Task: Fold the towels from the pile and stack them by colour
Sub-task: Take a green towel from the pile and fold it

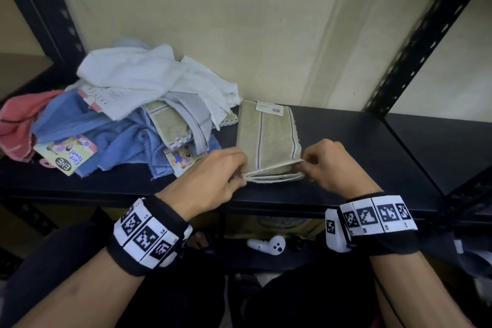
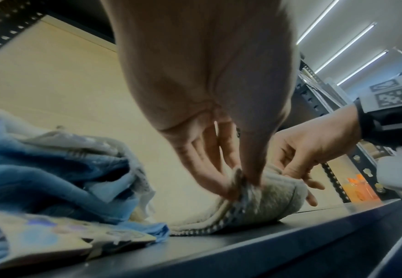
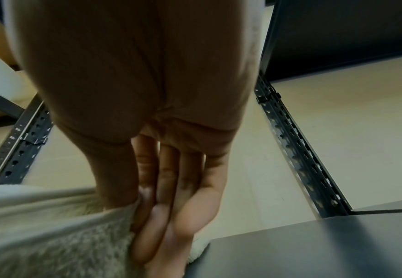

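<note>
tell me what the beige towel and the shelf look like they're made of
Beige towel: looks like cotton terry, matte; the left wrist view shows a fuzzy looped pile, flat woven stripes and a checked border.
Shelf: probably painted metal, dark and smooth with a dull sheen; its uprights are punched with slots. The deck could be coated board.

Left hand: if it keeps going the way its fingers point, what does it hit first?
The beige towel it already pinches at the near left corner; the left hand points right, toward the right hand at the other corner, though depth is unclear.

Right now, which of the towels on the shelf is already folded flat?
The beige towel, right of the pile. It lies in neat layers, both hands pinching its near corners; the white, blue and pink ones are crumpled.
</note>
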